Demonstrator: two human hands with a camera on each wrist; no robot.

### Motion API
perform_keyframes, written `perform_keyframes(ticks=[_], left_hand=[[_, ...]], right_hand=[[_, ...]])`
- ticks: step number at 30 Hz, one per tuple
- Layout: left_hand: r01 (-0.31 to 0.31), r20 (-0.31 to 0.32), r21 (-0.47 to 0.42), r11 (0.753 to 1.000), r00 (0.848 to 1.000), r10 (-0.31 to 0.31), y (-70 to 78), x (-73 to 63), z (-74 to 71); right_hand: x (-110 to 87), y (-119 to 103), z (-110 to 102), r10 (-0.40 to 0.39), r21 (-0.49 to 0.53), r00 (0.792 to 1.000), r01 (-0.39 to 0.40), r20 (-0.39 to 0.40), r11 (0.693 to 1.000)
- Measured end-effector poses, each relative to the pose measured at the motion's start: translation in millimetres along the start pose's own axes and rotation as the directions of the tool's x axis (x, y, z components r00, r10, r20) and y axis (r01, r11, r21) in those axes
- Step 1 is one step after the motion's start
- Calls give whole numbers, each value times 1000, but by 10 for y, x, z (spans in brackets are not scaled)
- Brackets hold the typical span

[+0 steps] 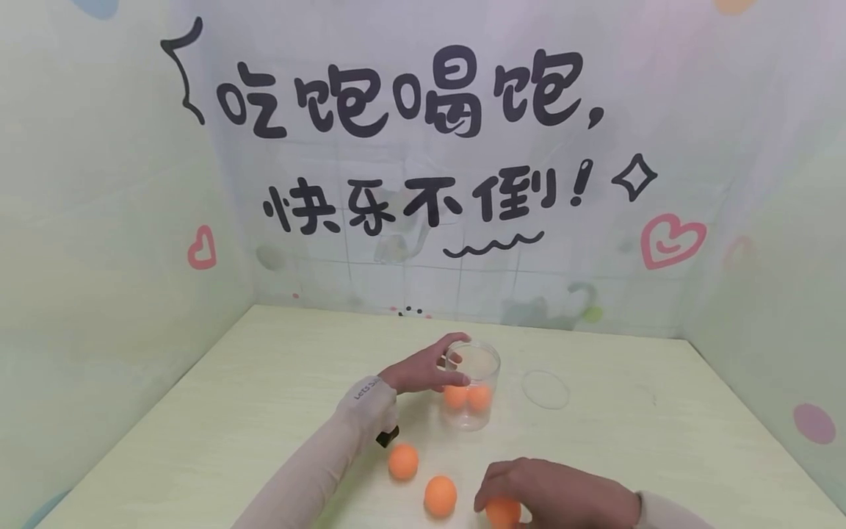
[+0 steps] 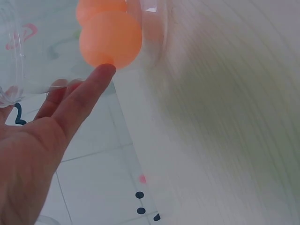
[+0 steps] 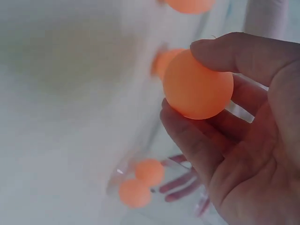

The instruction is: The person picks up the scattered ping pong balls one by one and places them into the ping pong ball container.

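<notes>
My left hand [image 1: 418, 369] holds a clear, open-topped plastic jar [image 1: 469, 420] from its left side, thumb and fingers set around the wall. Two orange balls [image 1: 479, 397] lie in the bottom of the jar. In the left wrist view, a fingertip presses the jar wall beside one orange ball [image 2: 110, 40]. Near the front edge of the head view, my right hand [image 1: 562, 488] pinches another orange ball [image 1: 504, 513]. The right wrist view shows this ball [image 3: 199, 86] between thumb and fingers. Two loose orange balls, one left [image 1: 403, 461] and one nearer [image 1: 440, 497], rest on the table.
A thin clear round lid or ring [image 1: 551, 406] lies flat to the right of the jar. The pale table [image 1: 264, 382] is enclosed by a printed back wall [image 1: 423, 286] and side walls. A small black device [image 1: 388, 436] sits at the left wrist.
</notes>
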State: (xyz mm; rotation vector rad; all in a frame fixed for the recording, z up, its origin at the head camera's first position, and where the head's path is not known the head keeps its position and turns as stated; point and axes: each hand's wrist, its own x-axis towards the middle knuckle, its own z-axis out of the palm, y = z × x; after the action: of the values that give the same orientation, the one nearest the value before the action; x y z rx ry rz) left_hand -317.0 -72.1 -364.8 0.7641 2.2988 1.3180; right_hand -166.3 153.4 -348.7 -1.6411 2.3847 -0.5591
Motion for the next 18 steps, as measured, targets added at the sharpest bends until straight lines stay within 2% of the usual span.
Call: perform_keyframes(ticks=[2, 5, 13, 18], left_hand=[[2, -4, 5, 1000, 1000, -2, 1, 10, -1], [4, -9, 7, 1000, 1000, -4, 11, 5, -7], [4, -5, -6, 1000, 1000, -4, 7, -4, -5], [12, -3, -19, 1000, 1000, -12, -2, 0, 7]], right_hand=[[6, 11, -88, 39, -55, 999, -38, 17, 998], [32, 34, -209, 54, -89, 998, -53, 17, 995], [92, 132, -452, 107, -128, 994, -106, 2, 986], [143, 170, -601, 196, -128, 981, -195, -4, 972]])
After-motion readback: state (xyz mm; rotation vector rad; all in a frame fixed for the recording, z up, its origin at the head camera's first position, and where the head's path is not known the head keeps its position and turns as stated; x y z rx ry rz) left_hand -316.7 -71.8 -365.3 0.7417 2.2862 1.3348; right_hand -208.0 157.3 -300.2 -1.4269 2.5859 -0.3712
